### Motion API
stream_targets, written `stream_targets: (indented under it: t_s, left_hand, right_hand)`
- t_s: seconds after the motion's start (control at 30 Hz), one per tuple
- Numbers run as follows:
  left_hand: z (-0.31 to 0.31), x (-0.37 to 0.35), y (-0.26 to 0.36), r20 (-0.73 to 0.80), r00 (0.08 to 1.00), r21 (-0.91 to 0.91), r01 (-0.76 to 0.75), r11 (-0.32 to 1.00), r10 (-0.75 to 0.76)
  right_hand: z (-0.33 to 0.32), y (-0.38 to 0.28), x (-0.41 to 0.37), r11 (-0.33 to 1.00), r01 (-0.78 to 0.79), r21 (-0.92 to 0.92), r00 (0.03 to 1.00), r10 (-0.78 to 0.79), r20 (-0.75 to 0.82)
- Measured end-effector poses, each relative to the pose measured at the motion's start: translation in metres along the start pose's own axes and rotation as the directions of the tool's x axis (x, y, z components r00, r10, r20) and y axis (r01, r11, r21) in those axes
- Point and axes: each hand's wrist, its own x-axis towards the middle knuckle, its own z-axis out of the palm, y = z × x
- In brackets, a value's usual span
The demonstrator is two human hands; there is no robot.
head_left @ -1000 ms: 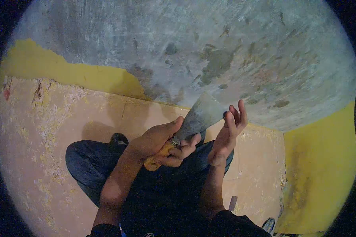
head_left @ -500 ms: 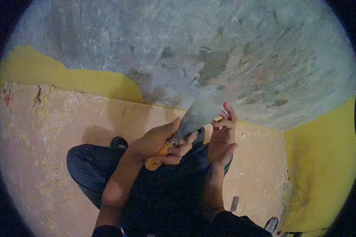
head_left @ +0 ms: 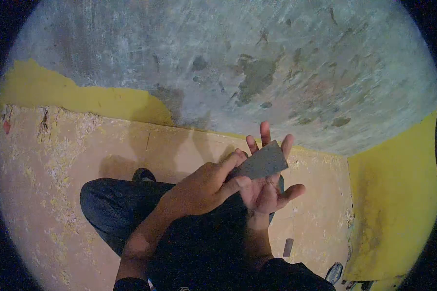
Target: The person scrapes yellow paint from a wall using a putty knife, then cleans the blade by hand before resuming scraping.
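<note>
My left hand [head_left: 196, 189] is closed on a putty knife [head_left: 261, 165], its back turned up and its handle hidden under the fingers. The broad grey blade sticks out to the right, angled slightly upward, with small specks along its lower edge. Under the blade lies my right hand [head_left: 264, 194], palm up, with fingers spread and thumb out to the right. The blade overlaps the palm and the bases of its fingers. Both hands are above my dark-clothed lap [head_left: 199, 247].
Ahead is a grey wall [head_left: 145, 48] with darker patches and a yellow strip [head_left: 107, 102] along its foot. A yellow wall [head_left: 393, 203] stands at right. The pinkish floor [head_left: 58, 194] carries flaky debris. A small dark flat piece [head_left: 288, 248] lies on the floor at right.
My left hand has turned over, swinging the blade from pointing up to pointing right. My right hand has moved slightly left and spread its fingers beneath the blade.
</note>
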Motion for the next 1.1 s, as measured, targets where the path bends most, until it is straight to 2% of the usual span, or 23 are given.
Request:
stream_targets:
  t_s: [0.07,0.13,0.2,0.27,0.37,0.43,0.5,0.63,0.7,0.73,0.8,0.83,0.9,0.93,1.0,1.07,1.1]
  left_hand:
    - [0.005,-0.001,0.005,0.004,1.0,0.069,0.031,0.997,-0.031]
    - [0.012,-0.006,0.005,-0.113,0.994,0.184,0.01,0.983,0.011]
    - [0.013,-0.008,0.012,-0.102,0.995,0.209,0.029,0.978,-0.008]
    - [0.014,-0.009,0.015,-0.091,0.996,0.233,0.046,0.971,-0.026]
    - [0.017,-0.01,0.014,-0.134,0.99,0.272,-0.011,0.962,0.049]
    - [0.017,-0.011,0.014,-0.145,0.981,0.376,-0.066,0.924,0.129]
    - [0.015,-0.012,0.018,-0.137,0.985,0.378,-0.046,0.925,0.106]
    - [0.015,-0.011,0.019,-0.149,0.982,0.414,-0.046,0.909,0.118]
    - [0.011,-0.011,0.022,-0.137,0.988,0.414,-0.01,0.91,0.073]
    - [0.009,-0.012,0.024,-0.126,0.992,0.414,0.031,0.91,0.023]
    - [0.008,-0.012,0.025,-0.124,0.992,0.407,0.071,0.911,-0.022]
    - [0.009,-0.012,0.026,-0.124,0.99,0.401,0.117,0.909,-0.072]
    - [0.01,-0.011,0.027,-0.113,0.993,0.388,0.087,0.918,-0.046]
    - [0.011,-0.011,0.028,-0.106,0.994,0.379,0.06,0.924,-0.021]
    - [0.015,-0.01,0.026,-0.101,0.995,0.399,0.058,0.915,-0.019]
    - [0.017,-0.01,0.022,-0.103,0.994,0.42,0.062,0.905,-0.021]
    - [0.018,-0.009,0.019,-0.13,0.989,0.431,-0.002,0.903,0.064]
  right_hand:
    - [0.0,0.002,-0.002,0.999,0.035,0.006,0.999,-0.035,0.005]
    - [-0.002,0.005,-0.003,0.998,0.068,0.012,0.998,-0.069,0.012]
    - [-0.003,0.007,-0.004,0.984,0.154,-0.086,0.987,-0.149,0.058]
    - [-0.003,0.007,-0.005,0.977,0.166,-0.132,0.986,-0.161,0.047]
    - [-0.006,0.01,-0.01,0.964,0.177,-0.199,0.984,-0.174,0.036]
    - [-0.003,0.009,-0.014,0.96,0.175,-0.217,0.985,-0.171,0.036]
    - [0.004,0.002,-0.017,0.923,0.064,-0.378,0.99,-0.106,-0.091]
    - [-0.001,0.0,-0.019,0.925,0.093,-0.368,0.992,-0.117,-0.041]
    - [0.005,-0.011,-0.02,0.893,-0.082,-0.442,0.996,0.053,-0.078]
    - [0.003,-0.009,-0.02,0.892,-0.078,-0.445,0.996,0.048,-0.078]
    - [-0.003,-0.003,-0.019,0.996,0.085,-0.026,0.99,-0.087,-0.113]
    - [-0.003,-0.005,-0.017,0.996,0.086,-0.031,0.99,-0.089,-0.113]
    - [-0.003,-0.011,-0.013,0.982,0.123,0.147,0.991,-0.114,-0.065]
    - [-0.004,-0.012,-0.012,0.982,0.126,0.143,0.991,-0.117,-0.068]
    - [-0.005,-0.01,-0.01,0.983,0.141,0.118,0.988,-0.148,0.047]
    - [-0.006,-0.008,-0.011,0.985,0.148,0.084,0.987,-0.152,0.044]
    - [-0.007,-0.006,-0.011,0.987,0.155,0.051,0.987,-0.157,0.044]
